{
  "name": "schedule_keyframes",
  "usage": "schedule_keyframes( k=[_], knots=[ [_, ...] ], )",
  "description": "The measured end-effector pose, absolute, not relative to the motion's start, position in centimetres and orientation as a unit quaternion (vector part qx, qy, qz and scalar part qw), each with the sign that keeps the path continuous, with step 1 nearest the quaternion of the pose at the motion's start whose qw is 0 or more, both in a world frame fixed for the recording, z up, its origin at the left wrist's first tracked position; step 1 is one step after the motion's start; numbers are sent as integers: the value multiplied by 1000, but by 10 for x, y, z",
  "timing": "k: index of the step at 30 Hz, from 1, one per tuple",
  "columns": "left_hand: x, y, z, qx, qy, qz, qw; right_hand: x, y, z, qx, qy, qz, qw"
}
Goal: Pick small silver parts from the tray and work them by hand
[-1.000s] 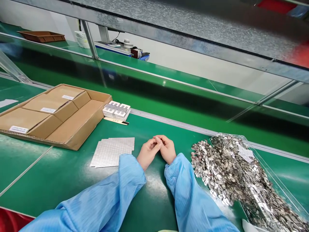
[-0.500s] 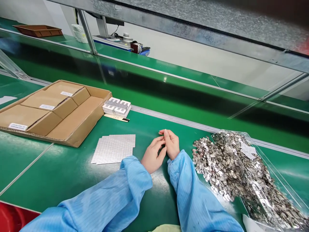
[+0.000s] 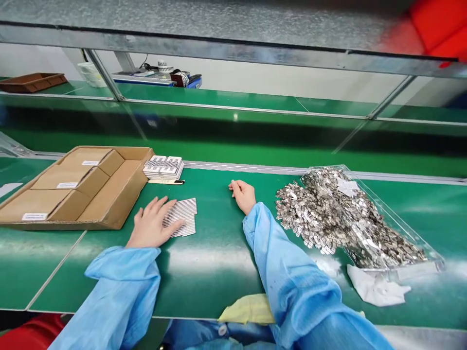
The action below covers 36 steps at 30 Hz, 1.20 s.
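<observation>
My left hand [image 3: 153, 223] rests with spread fingers at the left side of a flat block of thin light strips [image 3: 185, 216], covering part of it. Over the green table [image 3: 215, 277], my right hand [image 3: 243, 194] is closed, thumb and index finger pressed together; whatever may be between the fingertips is too small to name. Right of it lies a large heap of small shiny metal pieces [image 3: 314, 214], spreading out of a clear plastic tray [image 3: 412, 228].
At the left is a cardboard tray [image 3: 116, 194] with brown boxes. Beside it stand stacked printed cards [image 3: 164, 165] and a thin knife-like tool [image 3: 166, 182]. White crumpled paper [image 3: 377, 287] lies at the right front. A metal shelf [image 3: 219, 46] spans overhead.
My left hand has moved left from beside my right hand onto the strips, fingers spreading. My right hand stays closed near the table's middle. The camera view has turned and levelled.
</observation>
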<state>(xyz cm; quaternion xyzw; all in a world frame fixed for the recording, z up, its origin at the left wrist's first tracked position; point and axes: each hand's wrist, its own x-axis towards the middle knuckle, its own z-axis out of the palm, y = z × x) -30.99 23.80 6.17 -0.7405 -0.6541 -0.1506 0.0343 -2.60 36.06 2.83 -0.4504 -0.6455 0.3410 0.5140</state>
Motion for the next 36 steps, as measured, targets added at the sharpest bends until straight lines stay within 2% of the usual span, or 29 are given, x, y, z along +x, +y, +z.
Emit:
schedule_keyframes(
  k=[3,6,13,20,29,36],
  knots=[
    [-324,231,53,-765,-640,-73,3,-26,360,30,-467,-641,351,498],
    [-309,233,54,-774,-631,-52,8,-26,357,33,-479,-642,358,479],
    [-243,236,59,-820,-569,-63,24,-23,347,39,-480,-676,355,433],
    [-189,244,60,-878,-472,-77,-6,1,308,44,-434,-737,337,393],
    [-175,256,57,-889,-427,-147,-80,20,295,29,-439,-688,370,444],
    [-191,275,55,-856,-402,-240,-218,19,292,36,-441,-681,359,460]
  ],
)
